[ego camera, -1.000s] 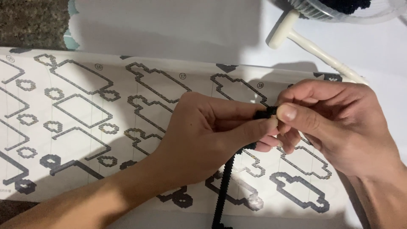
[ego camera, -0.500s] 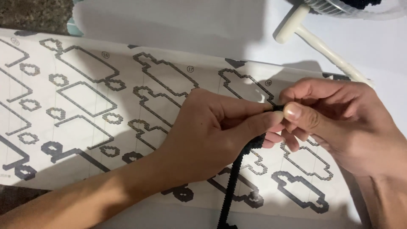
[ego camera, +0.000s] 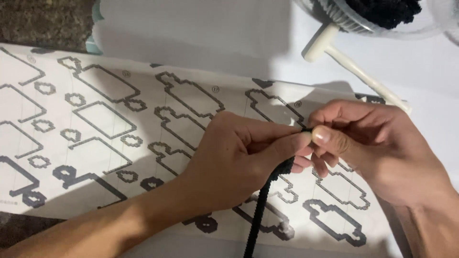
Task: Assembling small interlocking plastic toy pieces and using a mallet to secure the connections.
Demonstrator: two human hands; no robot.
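While both hands meet above the pattern sheet (ego camera: 119, 119), the left hand (ego camera: 239, 162) and right hand (ego camera: 368, 143) pinch the top end of a black beaded strip (ego camera: 260, 210), fingertips closed on it. The strip hangs down toward the sheet's near edge. A white mallet (ego camera: 354, 67) lies on the desk (ego camera: 201, 33) beside a clear tub (ego camera: 344, 16) of dark pieces.

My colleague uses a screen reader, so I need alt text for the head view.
Two bare hands, left hand and right hand, pinch the top of a black beaded strip together over a printed pattern sheet. A white plastic mallet and a clear tub of black pieces lie beyond.
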